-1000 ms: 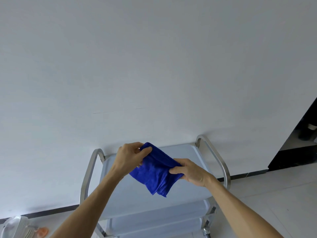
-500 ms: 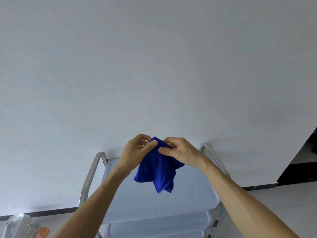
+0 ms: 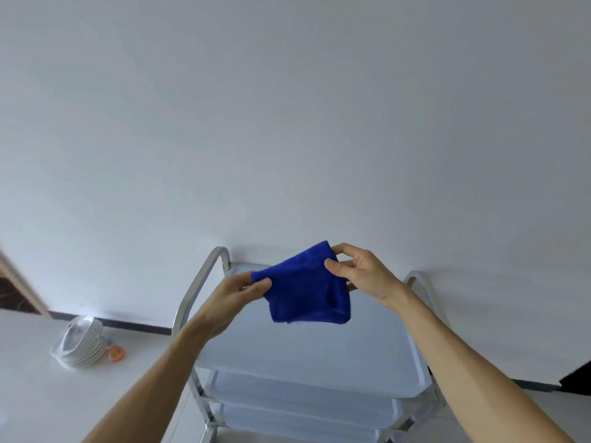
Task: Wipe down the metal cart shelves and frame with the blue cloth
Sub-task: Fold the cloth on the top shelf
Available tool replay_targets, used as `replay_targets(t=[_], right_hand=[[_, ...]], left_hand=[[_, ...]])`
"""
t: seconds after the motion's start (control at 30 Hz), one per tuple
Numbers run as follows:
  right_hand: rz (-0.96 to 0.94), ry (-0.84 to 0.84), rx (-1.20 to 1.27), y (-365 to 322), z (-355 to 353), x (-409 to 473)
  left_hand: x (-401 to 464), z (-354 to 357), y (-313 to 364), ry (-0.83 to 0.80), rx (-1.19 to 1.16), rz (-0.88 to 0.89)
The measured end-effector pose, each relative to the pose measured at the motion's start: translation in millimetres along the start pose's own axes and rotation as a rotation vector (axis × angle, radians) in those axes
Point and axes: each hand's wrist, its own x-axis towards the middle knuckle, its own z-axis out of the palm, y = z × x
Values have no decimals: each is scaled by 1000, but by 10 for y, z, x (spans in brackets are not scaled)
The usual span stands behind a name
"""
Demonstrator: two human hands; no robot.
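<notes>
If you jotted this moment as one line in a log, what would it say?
phase: readying cloth | left hand: pinching blue cloth | right hand: pinching its upper corner | cloth: held above cart top shelf | wiping: not begun

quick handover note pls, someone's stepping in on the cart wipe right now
Left hand: pinching the lower left corner of the blue cloth.
Right hand: pinching its upper right corner.
The cloth is folded and held in the air above the top shelf of the metal cart, not touching it.
Done: cloth folded and ready; no wiping shows.
Left: all shelves and the frame.
</notes>
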Motion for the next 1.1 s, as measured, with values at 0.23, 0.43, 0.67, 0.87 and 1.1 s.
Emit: replay_targets(t=[0.23,0.43,0.67,0.87,1.1], right_hand=[[103,-77,97,241,567,351],[174,6,186,213,1113,803],[261,173,202,137,1721,1531],[295,107,467,100,1977,1897],[183,1,9,160,2359,2105]], left_hand=[[-59,-553,-155,72,2,-66],[199,-979,-450,398,352,-129],[469,-1200,-572,109,127,-145],[736,-1647,-675,162,-98,-205],[886,-2026,-798,197,-327,-300]])
